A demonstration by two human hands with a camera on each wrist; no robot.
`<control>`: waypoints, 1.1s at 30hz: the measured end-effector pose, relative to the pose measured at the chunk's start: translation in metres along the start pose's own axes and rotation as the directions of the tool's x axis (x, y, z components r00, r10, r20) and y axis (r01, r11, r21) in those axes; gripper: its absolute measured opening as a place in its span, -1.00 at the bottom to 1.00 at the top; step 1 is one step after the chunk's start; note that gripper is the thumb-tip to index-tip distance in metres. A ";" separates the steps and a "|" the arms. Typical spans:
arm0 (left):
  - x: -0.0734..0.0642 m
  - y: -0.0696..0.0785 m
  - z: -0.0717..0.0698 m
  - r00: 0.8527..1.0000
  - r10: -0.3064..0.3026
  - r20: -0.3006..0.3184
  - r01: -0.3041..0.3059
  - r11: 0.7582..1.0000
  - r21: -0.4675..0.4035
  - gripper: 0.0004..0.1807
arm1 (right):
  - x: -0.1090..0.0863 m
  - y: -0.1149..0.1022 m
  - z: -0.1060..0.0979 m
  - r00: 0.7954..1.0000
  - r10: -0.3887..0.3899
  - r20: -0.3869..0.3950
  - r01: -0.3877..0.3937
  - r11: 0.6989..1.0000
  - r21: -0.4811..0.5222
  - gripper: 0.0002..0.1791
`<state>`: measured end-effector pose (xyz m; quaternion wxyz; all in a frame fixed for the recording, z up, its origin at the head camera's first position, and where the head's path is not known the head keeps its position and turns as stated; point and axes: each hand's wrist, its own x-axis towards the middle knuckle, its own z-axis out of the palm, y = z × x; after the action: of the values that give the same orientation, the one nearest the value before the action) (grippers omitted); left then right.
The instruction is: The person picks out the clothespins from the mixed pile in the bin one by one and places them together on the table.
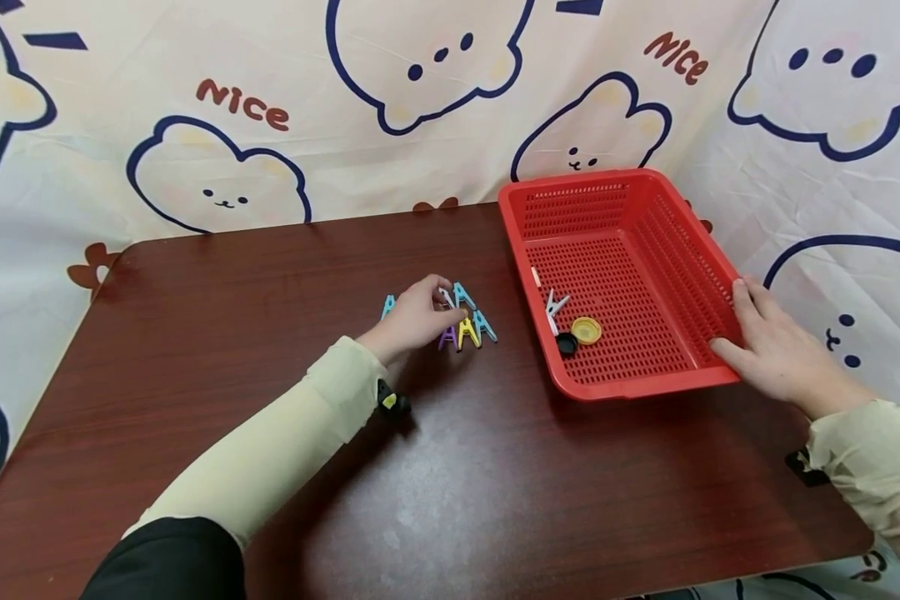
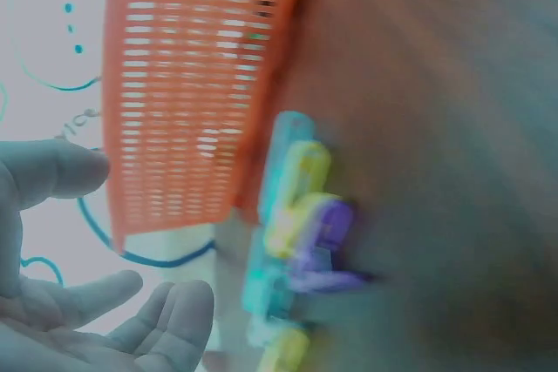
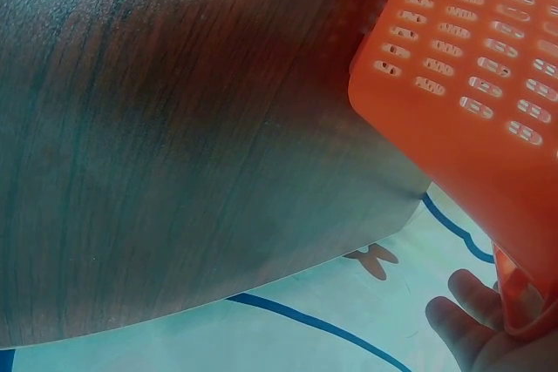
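Note:
My left hand (image 1: 416, 317) hovers over a cluster of small plastic clothespins on the table. Beside its fingers lie a yellow clothespin (image 1: 468, 333), a purple clothespin (image 1: 447, 337) and a light blue clothespin (image 1: 483, 327). Another blue clothespin (image 1: 388, 306) peeks out left of the hand, which hides part of the group. In the left wrist view, thumb and fingers (image 2: 187, 320) stand apart with nothing between them; the clothespins there are blurred. My right hand (image 1: 780, 354) grips the right rim of a red plastic basket (image 1: 637, 389), also seen in the right wrist view.
Inside the basket are a white clothespin (image 1: 554, 310), a yellow round lid (image 1: 586, 331), a black round cap (image 1: 567, 344) and a small white piece (image 1: 536, 277). The brown wooden table (image 1: 435, 500) meets patterned cloth (image 1: 390, 167) at the back and sides.

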<state>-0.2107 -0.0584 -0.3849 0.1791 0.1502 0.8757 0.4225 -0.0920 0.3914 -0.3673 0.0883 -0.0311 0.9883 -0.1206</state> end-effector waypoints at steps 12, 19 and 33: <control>0.030 0.089 -0.010 0.994 0.106 0.030 -0.105 0.994 -0.024 -0.41 | -0.001 0.003 0.001 1.000 -0.011 -0.018 0.011 1.000 -0.005 -0.04; 0.050 0.143 0.002 0.982 0.135 0.129 -0.138 0.990 0.017 -0.33 | 0.000 0.001 0.001 1.000 -0.018 -0.025 0.018 1.000 -0.001 -0.05; 0.080 0.191 0.036 0.949 0.104 0.297 -0.114 0.993 0.014 -0.48 | -0.002 0.000 0.000 1.000 -0.004 -0.026 0.004 1.000 -0.002 -0.03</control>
<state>-0.2451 0.1138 -0.2694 0.2820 0.2625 0.8358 0.3911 -0.0901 0.3918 -0.3666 0.0751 -0.0318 0.9894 -0.1203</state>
